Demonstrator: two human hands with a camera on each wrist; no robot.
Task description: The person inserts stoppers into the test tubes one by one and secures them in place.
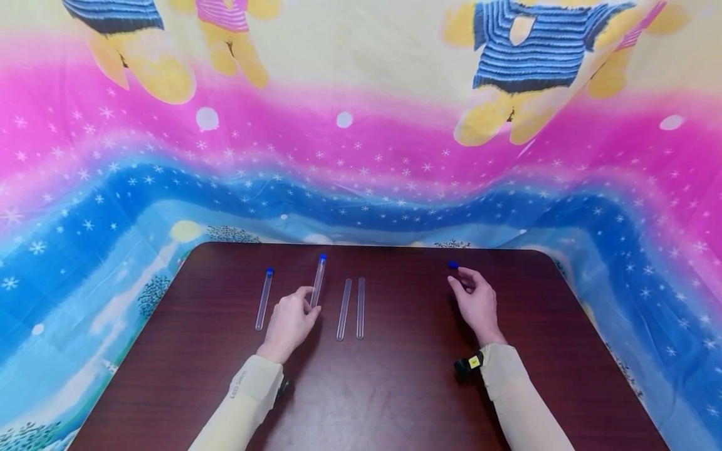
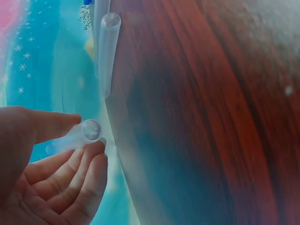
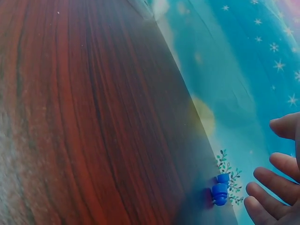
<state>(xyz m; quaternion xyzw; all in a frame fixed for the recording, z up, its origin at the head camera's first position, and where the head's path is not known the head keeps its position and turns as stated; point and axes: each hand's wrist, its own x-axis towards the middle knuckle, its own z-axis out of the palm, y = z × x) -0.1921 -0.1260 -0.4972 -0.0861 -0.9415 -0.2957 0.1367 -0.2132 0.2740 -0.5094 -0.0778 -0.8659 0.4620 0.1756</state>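
Note:
My left hand (image 1: 289, 321) pinches a clear test tube (image 1: 319, 280) between thumb and fingers; a blue cap (image 1: 323, 257) sits on its far end. In the left wrist view, the rounded bottom of this tube (image 2: 91, 131) points toward the camera. To the left of the hand lies another test tube with a blue cap (image 1: 263, 300). Two uncapped tubes, one nearer (image 1: 344, 310) and one farther right (image 1: 360, 309), lie to its right. My right hand (image 1: 477, 305), fingers loosely bent and apart, is beside small blue caps (image 3: 219, 191) and holds nothing.
The dark brown wooden table (image 1: 395, 388) has rounded far corners. A printed cloth (image 1: 361, 156) with snowflakes and bears hangs behind it and down both sides. A black wrist device (image 1: 468, 363) is strapped at the right sleeve.

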